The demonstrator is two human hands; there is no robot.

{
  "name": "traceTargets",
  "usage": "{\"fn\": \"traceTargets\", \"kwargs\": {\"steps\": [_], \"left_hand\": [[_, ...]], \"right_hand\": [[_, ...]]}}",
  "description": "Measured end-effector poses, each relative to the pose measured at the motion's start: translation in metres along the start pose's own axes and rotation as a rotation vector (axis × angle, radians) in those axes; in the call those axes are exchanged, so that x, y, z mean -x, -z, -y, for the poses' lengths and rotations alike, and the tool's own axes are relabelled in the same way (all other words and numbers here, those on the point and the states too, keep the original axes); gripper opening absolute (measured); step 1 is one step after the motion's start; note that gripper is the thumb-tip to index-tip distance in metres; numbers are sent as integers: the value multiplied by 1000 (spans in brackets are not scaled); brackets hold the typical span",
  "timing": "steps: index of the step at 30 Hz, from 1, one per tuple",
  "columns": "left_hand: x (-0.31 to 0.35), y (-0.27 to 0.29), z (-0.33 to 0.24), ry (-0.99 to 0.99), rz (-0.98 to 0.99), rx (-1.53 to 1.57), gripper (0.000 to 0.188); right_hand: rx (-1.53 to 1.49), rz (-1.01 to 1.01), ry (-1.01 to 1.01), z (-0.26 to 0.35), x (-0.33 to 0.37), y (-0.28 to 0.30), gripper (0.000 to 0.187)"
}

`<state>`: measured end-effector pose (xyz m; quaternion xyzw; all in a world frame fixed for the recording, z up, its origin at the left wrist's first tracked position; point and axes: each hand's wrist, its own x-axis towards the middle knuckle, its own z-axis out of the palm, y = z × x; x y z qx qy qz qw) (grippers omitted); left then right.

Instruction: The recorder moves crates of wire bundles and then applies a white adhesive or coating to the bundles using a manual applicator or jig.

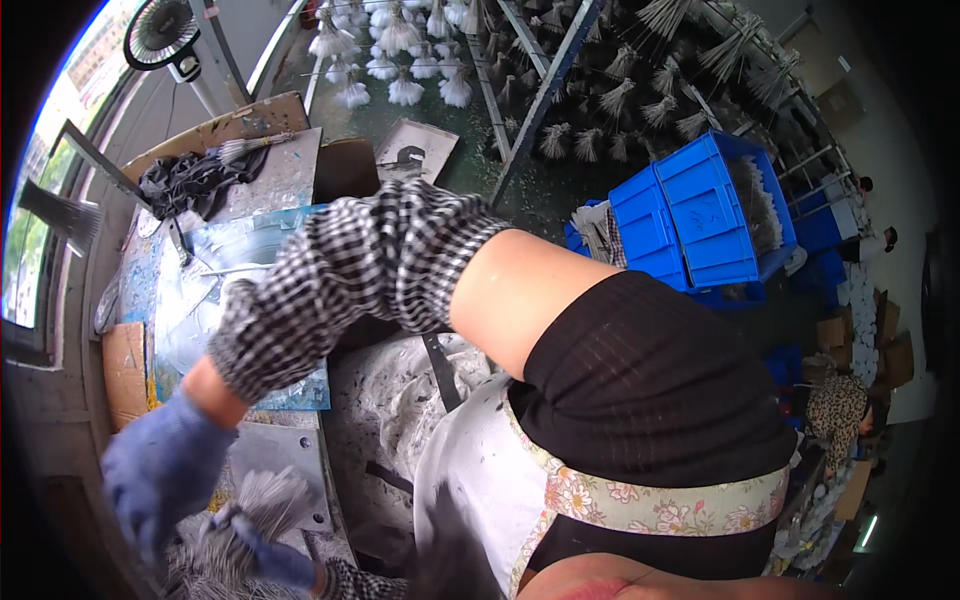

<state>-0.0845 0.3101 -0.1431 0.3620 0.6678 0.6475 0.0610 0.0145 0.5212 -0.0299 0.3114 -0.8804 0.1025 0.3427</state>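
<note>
My left hand (265, 552), in a blue-grey glove, is closed around a bundle of thin grey strands (275, 497) that fans out above its fingers. More grey strands (200, 570) lie beneath and beside it at the lower left. My right hand (170, 470), also gloved, reaches down just left of the bundle. Its fingers are blurred and partly lost in the dark rim, so its grip does not show. Gingham sleeve covers (390, 250) run over my forearms. Above the bundle is a grey metal plate (290, 450) with bolts along one edge.
A smeared blue sheet (185, 335) covers part of the bench, with dark cloth (205, 185) and a brush (255, 147) beyond. A fan (165, 35) stands by the window. Racks hang with white bundles (400, 35). Blue crates (710, 210) stand stacked at right; people work farther off.
</note>
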Motion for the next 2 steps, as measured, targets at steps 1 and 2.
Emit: {"fn": "traceTargets", "kwargs": {"steps": [1,2], "left_hand": [[-6,-4,23,-139,123,-24,39],[-11,-29,61,-94,197,40,39]], "right_hand": [[-124,63,-68,2,-26,10,40],[-243,138,-238,1,1,22,40]]}}
